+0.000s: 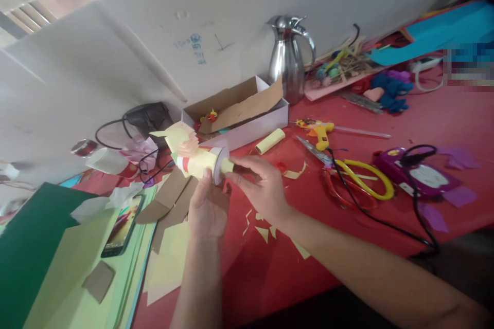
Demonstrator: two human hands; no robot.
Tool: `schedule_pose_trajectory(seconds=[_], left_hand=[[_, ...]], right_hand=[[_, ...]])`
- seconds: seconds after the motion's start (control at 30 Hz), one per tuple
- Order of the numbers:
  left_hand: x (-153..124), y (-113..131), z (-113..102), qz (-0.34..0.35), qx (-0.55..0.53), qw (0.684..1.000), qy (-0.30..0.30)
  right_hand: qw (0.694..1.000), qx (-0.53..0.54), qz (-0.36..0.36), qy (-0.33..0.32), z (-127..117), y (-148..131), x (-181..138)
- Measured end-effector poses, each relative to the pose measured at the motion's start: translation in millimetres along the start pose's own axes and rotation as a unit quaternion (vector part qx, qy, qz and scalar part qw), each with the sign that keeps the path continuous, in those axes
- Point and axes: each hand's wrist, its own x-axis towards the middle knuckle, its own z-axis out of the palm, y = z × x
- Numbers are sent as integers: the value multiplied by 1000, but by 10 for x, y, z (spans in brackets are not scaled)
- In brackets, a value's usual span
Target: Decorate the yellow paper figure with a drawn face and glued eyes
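So the paper craft (196,162) is up in the air over the near-middle of the red table (247,280), in front of the white box. Left hand (210,211) has its fingers wrapped around the body, and right hand (266,182) is pinching the small yellow end piece (227,166) on the right side of it.

Container-wise: the white box (257,128) is open at the far middle, a brown cardboard flap (250,108) slanting across it, with some little red and yellow bits (212,115) inside toward the left. Steel jug (286,64) stands upright just behind its right end, can't see what's in there. Far right of that, a pink tray (328,90) has fluffy balls (322,76) and thin sticks heaped in it. Pale yellow paper tube (270,141) lies just in front of the box.
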Motion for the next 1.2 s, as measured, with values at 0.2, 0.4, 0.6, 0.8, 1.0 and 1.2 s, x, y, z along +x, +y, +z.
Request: schedule_pose_trajectory(seconds=[0.2,0.4,0.6,0.8,1.0,1.2], left_hand=[[3,-27,12,21,17,1000,-3],[11,-41,32,33,13,999,35],[50,-71,12,103,73,991,53],[247,-264,-140,226,200,951,60],[521,-486,-420,182,334,918,111],[620,-561,-518,165,441,872,135]], right_hand=[[999,17,16,21,37,30,-8],[993,85,80,18,70,61,-8],[981,118,156,-10,66,133,22],[953,82,286,-49,-104,405,159],[931,98,339,97,-342,678,331],[962,39,253,99,-373,769,365]])
